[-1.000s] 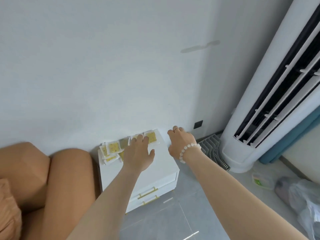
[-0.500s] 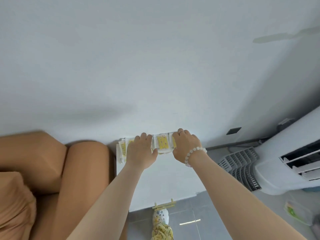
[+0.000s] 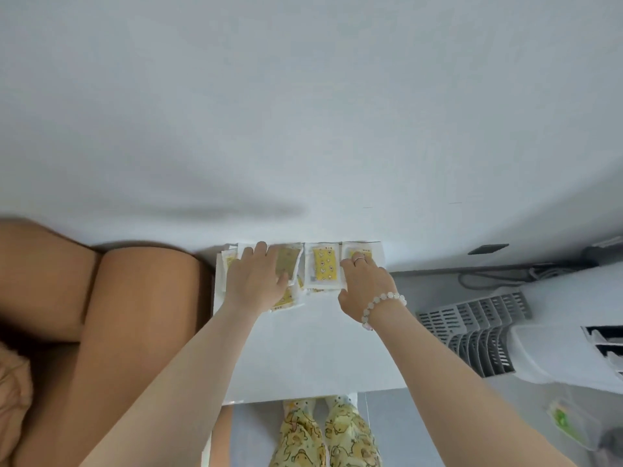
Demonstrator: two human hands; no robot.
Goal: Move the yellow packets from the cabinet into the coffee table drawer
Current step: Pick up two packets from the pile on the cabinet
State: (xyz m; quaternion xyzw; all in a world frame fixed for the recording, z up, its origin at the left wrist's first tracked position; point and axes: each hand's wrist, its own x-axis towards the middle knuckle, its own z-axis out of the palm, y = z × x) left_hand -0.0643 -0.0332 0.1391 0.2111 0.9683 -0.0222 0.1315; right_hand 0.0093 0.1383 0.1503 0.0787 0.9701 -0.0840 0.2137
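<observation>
Several yellow packets in white wrappers lie in a row along the back edge of the white cabinet [image 3: 303, 348], against the wall. One packet [image 3: 324, 267] lies uncovered between my hands. My left hand [image 3: 258, 284] rests flat on the left packets [image 3: 288, 264], fingers straight. My right hand [image 3: 365, 286] touches the rightmost packet [image 3: 374, 253] with its fingertips, thumb near the middle packet's corner. No packet is lifted. The coffee table drawer is not in view.
A tan sofa arm [image 3: 135, 315] stands right beside the cabinet on the left. On the right are a grey slotted rack [image 3: 478, 332] and a white air conditioner [image 3: 573, 332] on the floor. My legs in yellow-patterned trousers [image 3: 323, 436] are in front of the cabinet.
I have stepped closer and now look straight down on the cabinet top. Both hands have reached the packets at the back edge and settled on them.
</observation>
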